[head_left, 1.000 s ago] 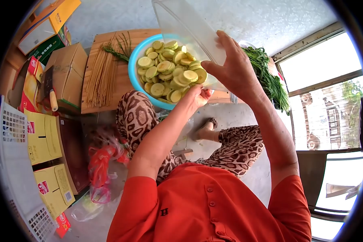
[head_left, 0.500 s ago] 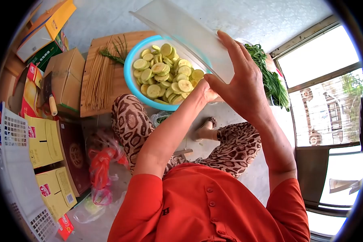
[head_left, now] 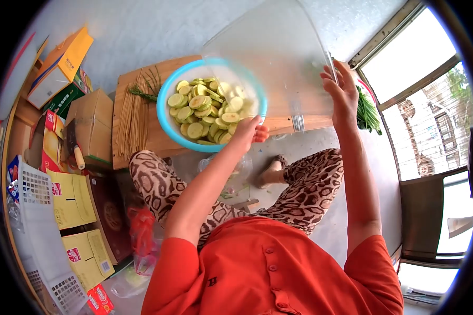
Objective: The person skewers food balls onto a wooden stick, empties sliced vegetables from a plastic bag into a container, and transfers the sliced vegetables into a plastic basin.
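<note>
A large translucent plastic container (head_left: 284, 68) is tilted above the wooden board, overlapping the right side of a blue-rimmed basin (head_left: 165, 113). My right hand (head_left: 343, 94) grips its right edge, fingers bent round the rim. At its lower left corner is my left hand (head_left: 247, 135), fingers curled and seemingly closed on the edge; the exact contact is partly hidden. Pale green zucchini slices (head_left: 197, 113) fill the basin. Some of them show hazily through the plastic.
Thin bamboo skewers (head_left: 129, 123) and green sprigs (head_left: 144, 92) lie on the wooden board (head_left: 289, 124) left of the basin. Long green vegetables (head_left: 368, 113) are at the right. Cardboard boxes (head_left: 92, 123), a knife (head_left: 78, 149) and a white plastic basket (head_left: 34, 220) stand at the left.
The container has swung from a steep tilt to a flatter, broader view and moved right. My hands have spread apart, the right going right and the left coming lower left.
</note>
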{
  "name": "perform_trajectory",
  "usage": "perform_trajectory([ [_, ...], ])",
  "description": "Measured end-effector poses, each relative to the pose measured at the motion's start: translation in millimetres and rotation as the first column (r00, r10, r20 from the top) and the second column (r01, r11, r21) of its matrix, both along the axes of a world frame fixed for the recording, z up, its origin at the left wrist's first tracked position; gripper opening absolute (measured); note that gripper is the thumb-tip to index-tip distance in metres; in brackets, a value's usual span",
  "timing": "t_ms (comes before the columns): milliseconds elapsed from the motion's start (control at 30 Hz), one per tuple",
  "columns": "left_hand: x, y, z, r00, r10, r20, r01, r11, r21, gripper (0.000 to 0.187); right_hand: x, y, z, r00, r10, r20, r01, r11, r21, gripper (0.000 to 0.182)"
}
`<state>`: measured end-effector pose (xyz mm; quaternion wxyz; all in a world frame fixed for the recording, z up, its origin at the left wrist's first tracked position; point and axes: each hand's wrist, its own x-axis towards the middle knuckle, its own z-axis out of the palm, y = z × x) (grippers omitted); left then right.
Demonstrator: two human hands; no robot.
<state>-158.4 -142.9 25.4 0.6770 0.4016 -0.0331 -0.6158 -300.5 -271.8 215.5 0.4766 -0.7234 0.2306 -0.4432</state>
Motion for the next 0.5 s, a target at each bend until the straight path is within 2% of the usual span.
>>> perform_trajectory([
  [33, -4.3, 15.8, 4.2, 0.959, -0.007, 0.284, 0.005, 1.0, 0.008, 0.025, -10.0, -15.6, -11.1, 0.999, -0.043, 0.013, 0.041, 0.992, 0.119, 0.052],
  [67, -6.7, 29.8, 7.0, 0.838, -0.016, 0.545, 0.009, 1.0, 0.015, 0.026, -19.3, -33.6, -27.0, 0.999, -0.049, 0.018, 0.046, 0.991, 0.124, 0.052],
  [100, -7.0, 41.2, 5.5, 0.835, -0.024, 0.55, 0.016, 1.0, 0.02, 0.026, -29.0, -52.0, -45.2, 0.994, -0.095, 0.051, 0.072, 0.936, 0.343, 0.052],
  [133, -5.7, 53.1, 3.3, 0.495, 0.073, 0.866, -0.094, 0.995, -0.03, 0.025, -38.8, -67.1, -64.2, 0.987, -0.145, 0.072, 0.082, 0.834, 0.546, 0.053],
  [167, -4.7, 63.5, 0.9, 0.042, 0.134, 0.99, -0.167, 0.978, -0.125, 0.026, -51.1, -79.8, -83.7, 0.986, -0.15, 0.075, 0.084, 0.831, 0.55, 0.053],
  [200, -2.9, 72.0, -1.5, 0.039, 0.129, 0.991, -0.163, 0.979, -0.121, 0.026, -63.4, -90.8, -103.0, 0.978, -0.154, 0.141, 0.022, 0.748, 0.663, 0.051],
  [233, 0.2, 78.4, -3.2, -0.159, 0.104, 0.982, -0.164, 0.978, -0.13, 0.029, -72.1, -100.2, -119.2, 0.963, -0.168, 0.209, -0.051, 0.652, 0.757, 0.048],
  [267, 1.7, 82.6, -3.4, -0.35, 0.077, 0.934, -0.159, 0.977, -0.14, 0.033, -78.8, -109.3, -133.7, 0.96, -0.177, 0.217, -0.052, 0.649, 0.759, 0.048],
  [300, 1.0, 87.1, -1.8, -0.363, -0.043, 0.931, -0.154, 0.988, -0.014, 0.037, -84.6, -114.2, -144.2, 0.95, -0.174, 0.26, -0.113, 0.585, 0.803, 0.045],
  [333, 0.0, 88.2, -0.2, -0.37, -0.039, 0.928, -0.139, 0.99, -0.014, 0.037, -92.1, -121.1, -152.3, 0.937, -0.176, 0.303, -0.174, 0.518, 0.838, 0.042],
  [367, -1.5, 88.9, 0.9, -0.431, -0.09, 0.898, -0.108, 0.993, 0.048, 0.037, -94.0, -119.8, -151.6, 0.929, -0.211, 0.303, -0.172, 0.479, 0.861, 0.035],
  [400, -2.3, 88.8, 1.3, -0.489, -0.138, 0.861, -0.084, 0.99, 0.111, 0.038, -95.1, -119.4, -150.7, 0.926, -0.223, 0.305, -0.168, 0.48, 0.861, 0.035],
  [500, -2.9, 86.4, 1.0, -0.513, -0.18, 0.839, -0.097, 0.984, 0.152, 0.04, -97.2, -130.0, -155.6, 0.914, -0.239, 0.327, -0.211, 0.408, 0.888, 0.036],
])
